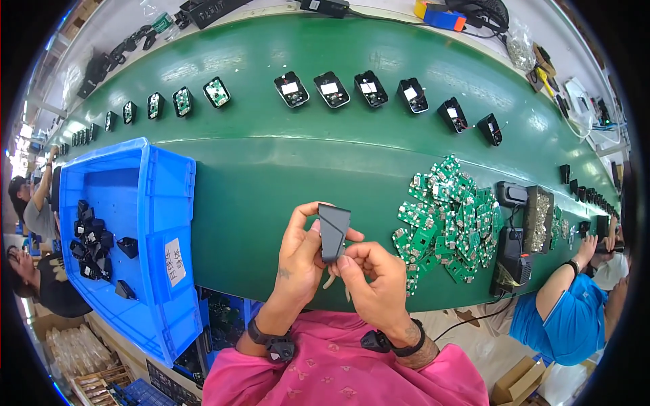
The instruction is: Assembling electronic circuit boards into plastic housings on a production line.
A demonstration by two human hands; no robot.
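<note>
In front of my chest, over the green bench, a dark grey plastic housing (pixel 333 233) with slanted sides stands on end, its narrower end down. My left hand (pixel 298 254) is closed around its left side, the thumb lying along it. At the lower end, my right hand (pixel 374 274) has its thumb and forefinger pinched against the housing's corner. Small pale strips (pixel 329 281) show below, between the two hands; what they are I cannot make out. Just right of my right hand lies a heap of green circuit boards (pixel 450 223).
A blue crate (pixel 179 203) with several black housings stands left. Along the bench's far half runs a row of open black housings (pixel 292 90), with board-fitted housings (pixel 217 93) farther left. Black devices (pixel 513 260) and a tray of metal parts (pixel 538 220) sit right. Co-workers (pixel 565 311) flank the bench.
</note>
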